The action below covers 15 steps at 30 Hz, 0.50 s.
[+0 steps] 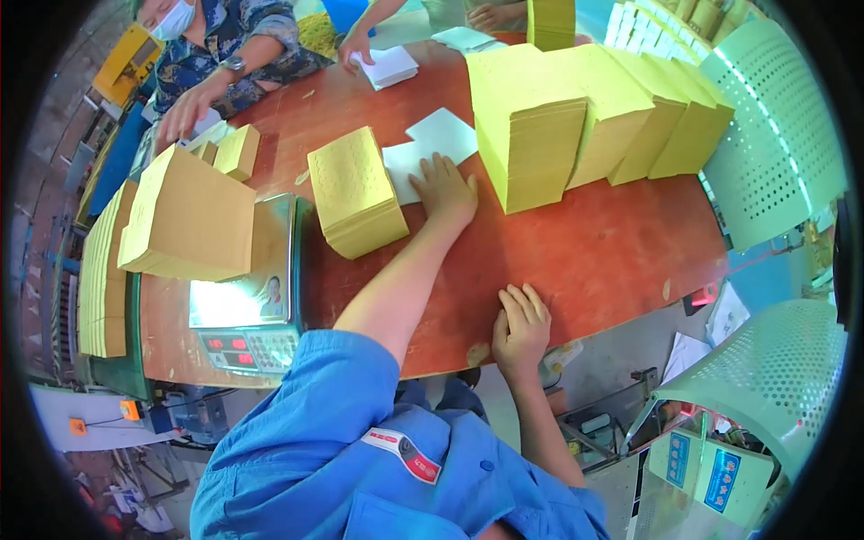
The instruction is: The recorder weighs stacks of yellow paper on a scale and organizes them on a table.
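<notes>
My left hand (444, 191) lies with its fingers stretched out on white paper sheets (445, 133) in the middle of the red table. Just left of it stands a block-like stack of yellow paper (355, 180). On its other side rise several tall yellow paper stacks (531, 148), pressed side by side. My right hand (522, 328) rests at the table's near edge, fingers extended and slightly bent, with nothing visible in it. A digital scale (247, 310) with a shiny plate sits to the left, and a large yellow paper stack (193, 216) stands on it.
The red table (603, 252) spans the scene. More yellow stacks (101, 279) line its left end. Across it, a masked person's hand (191, 110) is over small stacks; another person's hand (355, 47) touches white sheets (389, 67). Perforated green chairs (778, 126) stand right.
</notes>
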{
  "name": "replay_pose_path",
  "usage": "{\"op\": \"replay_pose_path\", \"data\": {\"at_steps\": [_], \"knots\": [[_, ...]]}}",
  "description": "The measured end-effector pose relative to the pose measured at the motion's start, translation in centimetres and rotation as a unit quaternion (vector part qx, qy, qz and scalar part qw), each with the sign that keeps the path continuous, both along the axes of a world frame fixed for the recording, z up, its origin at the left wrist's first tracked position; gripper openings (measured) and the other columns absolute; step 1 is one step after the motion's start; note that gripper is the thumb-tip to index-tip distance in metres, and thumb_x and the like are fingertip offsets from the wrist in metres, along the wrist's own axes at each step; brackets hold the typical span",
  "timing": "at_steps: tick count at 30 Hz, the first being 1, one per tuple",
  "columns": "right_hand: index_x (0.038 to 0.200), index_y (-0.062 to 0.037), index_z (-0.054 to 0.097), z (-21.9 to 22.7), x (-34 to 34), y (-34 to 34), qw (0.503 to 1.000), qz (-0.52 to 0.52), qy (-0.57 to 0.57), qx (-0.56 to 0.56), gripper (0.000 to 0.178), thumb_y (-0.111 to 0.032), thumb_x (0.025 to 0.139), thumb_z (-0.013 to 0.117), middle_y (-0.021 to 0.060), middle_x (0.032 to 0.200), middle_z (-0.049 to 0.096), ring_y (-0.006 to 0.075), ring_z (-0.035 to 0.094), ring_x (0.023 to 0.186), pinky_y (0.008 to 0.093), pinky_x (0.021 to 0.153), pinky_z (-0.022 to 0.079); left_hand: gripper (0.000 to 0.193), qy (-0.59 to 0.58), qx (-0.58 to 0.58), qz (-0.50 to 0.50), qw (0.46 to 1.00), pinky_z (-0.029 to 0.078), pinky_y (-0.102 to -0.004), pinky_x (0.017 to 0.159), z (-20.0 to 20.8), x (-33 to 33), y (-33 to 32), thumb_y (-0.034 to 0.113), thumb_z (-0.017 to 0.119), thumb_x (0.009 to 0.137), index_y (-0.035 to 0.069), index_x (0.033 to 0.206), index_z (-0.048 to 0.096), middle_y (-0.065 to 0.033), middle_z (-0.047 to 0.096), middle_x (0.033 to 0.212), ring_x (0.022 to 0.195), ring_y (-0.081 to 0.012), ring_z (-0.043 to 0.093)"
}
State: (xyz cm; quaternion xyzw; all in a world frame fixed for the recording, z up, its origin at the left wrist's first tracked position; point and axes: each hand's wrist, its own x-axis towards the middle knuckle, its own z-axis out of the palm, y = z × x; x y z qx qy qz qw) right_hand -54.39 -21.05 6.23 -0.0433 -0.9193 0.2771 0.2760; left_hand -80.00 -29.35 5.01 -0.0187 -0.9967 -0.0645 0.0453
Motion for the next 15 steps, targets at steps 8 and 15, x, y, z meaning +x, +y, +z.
{"op": "replay_pose_path", "data": {"at_steps": [8, 15], "knots": [[0.105, -0.0018, 0.068, 0.8, -0.3, 1.4, 0.991, 0.059, 0.021, -0.121, 0.026, -0.001, 0.079, 0.063, 0.013, 0.113, 0.068, 0.0338, 0.06, 0.112, 0.0446, 0.098, 0.044, 0.072, 0.055, 0.076, -0.214, 0.972, 0.022, -0.0585, 0.113, 0.9, 14.9, -3.4, 0.035, 0.062, 0.088, -0.006, 0.142, 0.036, -0.0247, 0.035, 0.149, 0.139, -0.0407, 0.031], [0.131, -0.0015, 0.052, 5.9, -13.1, 0.3, 0.963, 0.244, 0.074, -0.081, 0.045, -0.015, 0.089, 0.061, 0.0169, 0.136, 0.053, 0.0348, 0.048, 0.128, 0.0448, 0.105, 0.04, 0.08, 0.031, 0.067, -0.261, 0.962, 0.019, -0.0561, 0.116, 4.6, 20.2, -9.1, 0.035, 0.069, 0.082, -0.001, 0.145, 0.035, -0.0226, 0.031, 0.152, 0.144, -0.0385, 0.025]]}}
